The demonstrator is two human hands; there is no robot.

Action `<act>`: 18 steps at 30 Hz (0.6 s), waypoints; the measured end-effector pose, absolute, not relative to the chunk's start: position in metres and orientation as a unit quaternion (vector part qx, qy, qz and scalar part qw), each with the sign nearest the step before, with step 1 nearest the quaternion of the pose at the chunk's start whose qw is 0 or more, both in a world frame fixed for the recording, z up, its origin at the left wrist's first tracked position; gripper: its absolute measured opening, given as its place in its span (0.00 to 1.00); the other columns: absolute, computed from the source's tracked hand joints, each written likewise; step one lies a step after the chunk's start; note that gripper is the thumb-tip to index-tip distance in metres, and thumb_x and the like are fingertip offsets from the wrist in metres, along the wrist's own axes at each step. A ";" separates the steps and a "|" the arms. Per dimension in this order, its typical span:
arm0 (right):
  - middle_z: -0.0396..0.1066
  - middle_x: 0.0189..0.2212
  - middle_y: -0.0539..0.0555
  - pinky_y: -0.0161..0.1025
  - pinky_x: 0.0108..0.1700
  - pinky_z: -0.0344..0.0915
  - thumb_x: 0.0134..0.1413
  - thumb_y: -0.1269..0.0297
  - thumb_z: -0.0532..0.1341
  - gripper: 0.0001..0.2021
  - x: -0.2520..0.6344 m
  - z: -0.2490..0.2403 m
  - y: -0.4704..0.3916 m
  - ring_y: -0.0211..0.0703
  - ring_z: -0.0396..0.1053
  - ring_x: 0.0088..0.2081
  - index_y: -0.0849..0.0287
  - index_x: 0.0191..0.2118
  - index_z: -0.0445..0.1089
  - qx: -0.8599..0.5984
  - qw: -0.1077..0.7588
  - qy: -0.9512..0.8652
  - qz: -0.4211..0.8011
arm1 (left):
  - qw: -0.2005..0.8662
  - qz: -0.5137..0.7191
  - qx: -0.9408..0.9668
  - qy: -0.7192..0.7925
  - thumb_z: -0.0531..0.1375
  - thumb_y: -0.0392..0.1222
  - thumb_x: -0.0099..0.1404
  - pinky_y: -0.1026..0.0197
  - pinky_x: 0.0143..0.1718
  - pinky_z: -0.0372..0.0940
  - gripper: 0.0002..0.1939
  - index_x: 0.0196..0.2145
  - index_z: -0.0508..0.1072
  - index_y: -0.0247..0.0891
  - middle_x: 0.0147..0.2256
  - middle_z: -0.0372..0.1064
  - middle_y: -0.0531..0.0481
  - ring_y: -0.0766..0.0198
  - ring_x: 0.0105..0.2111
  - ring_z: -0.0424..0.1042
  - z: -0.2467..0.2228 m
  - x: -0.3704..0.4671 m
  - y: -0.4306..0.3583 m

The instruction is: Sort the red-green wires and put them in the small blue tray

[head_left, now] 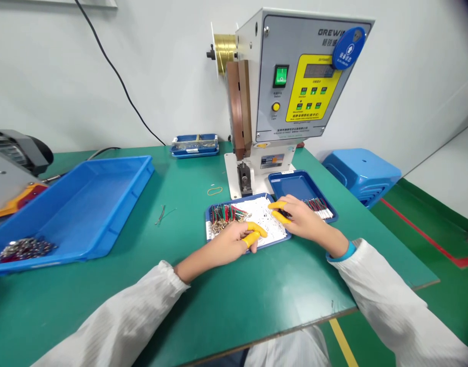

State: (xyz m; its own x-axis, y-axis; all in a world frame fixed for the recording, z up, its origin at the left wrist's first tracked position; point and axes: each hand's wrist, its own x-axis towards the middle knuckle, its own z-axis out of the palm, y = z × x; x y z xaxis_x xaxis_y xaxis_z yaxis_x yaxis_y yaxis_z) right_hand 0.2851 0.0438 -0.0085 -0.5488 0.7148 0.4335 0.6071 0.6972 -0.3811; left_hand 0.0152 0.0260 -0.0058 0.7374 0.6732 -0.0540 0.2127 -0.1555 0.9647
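My left hand (234, 242), with yellow finger cots on thumb and forefinger, is over the front of a blue tray (209, 232). Its thumb and forefinger close together in a pinch; anything between them is too small to make out. At the tray's right side my right hand (304, 219), also in yellow cots, curls its thumb and forefinger around something dark that I cannot identify. Short red, green and black wires with metal terminals (226, 216) fill the tray's left part. Many small white pieces (262, 214) lie in the rest, under my fingertips.
Behind the tray stands a grey terminal-splicing machine (272, 76) with a brass strip reel (225, 53). A second blue tray (291, 181) holds wires with white ends. A large blue bin (104, 178) with metal parts stands left. A rubber band (214, 191) and loose wire (161, 215) lie between.
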 end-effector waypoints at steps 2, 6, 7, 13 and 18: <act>0.74 0.39 0.58 0.49 0.43 0.67 0.70 0.63 0.57 0.12 0.285 -0.008 0.043 0.52 0.68 0.41 0.54 0.54 0.73 -0.366 0.278 -0.883 0.099 | 0.577 0.201 0.733 0.300 0.55 0.33 0.70 0.67 0.26 0.58 0.16 0.51 0.76 0.35 0.29 0.74 0.51 0.70 0.22 0.63 -0.006 0.015 0.026; 0.76 0.40 0.58 0.49 0.45 0.68 0.69 0.66 0.58 0.12 0.285 -0.007 0.041 0.51 0.70 0.42 0.54 0.53 0.74 -0.338 0.255 -0.898 0.115 | 0.566 0.193 0.741 0.307 0.55 0.32 0.68 0.68 0.25 0.56 0.15 0.49 0.76 0.35 0.29 0.75 0.51 0.70 0.23 0.63 -0.005 0.015 0.026; 0.76 0.39 0.58 0.48 0.45 0.68 0.68 0.66 0.59 0.11 0.285 -0.007 0.041 0.51 0.70 0.42 0.55 0.52 0.74 -0.335 0.252 -0.900 0.117 | 0.564 0.191 0.742 0.309 0.55 0.32 0.68 0.68 0.25 0.56 0.15 0.49 0.76 0.35 0.29 0.75 0.51 0.70 0.23 0.63 -0.005 0.015 0.026; 0.76 0.36 0.57 0.45 0.43 0.67 0.68 0.68 0.60 0.08 0.283 -0.007 0.040 0.49 0.69 0.40 0.58 0.46 0.76 -0.319 0.256 -0.905 0.114 | 0.567 0.192 0.740 0.306 0.54 0.33 0.70 0.68 0.25 0.56 0.15 0.50 0.76 0.34 0.29 0.75 0.52 0.71 0.22 0.62 -0.004 0.016 0.026; 0.76 0.36 0.57 0.43 0.41 0.65 0.69 0.66 0.60 0.08 0.282 -0.007 0.040 0.47 0.69 0.39 0.59 0.46 0.77 -0.318 0.255 -0.906 0.111 | 0.563 0.191 0.745 0.303 0.54 0.33 0.70 0.68 0.25 0.56 0.14 0.49 0.76 0.34 0.29 0.75 0.52 0.71 0.22 0.62 -0.004 0.016 0.026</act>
State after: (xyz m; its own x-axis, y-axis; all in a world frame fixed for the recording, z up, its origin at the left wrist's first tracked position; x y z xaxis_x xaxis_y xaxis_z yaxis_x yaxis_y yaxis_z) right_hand 0.2825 0.0402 -0.0073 -0.6671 0.6334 0.3921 0.5205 0.7729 -0.3631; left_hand 0.0163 0.0257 -0.0043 0.7428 0.6671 -0.0563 0.2364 -0.1827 0.9543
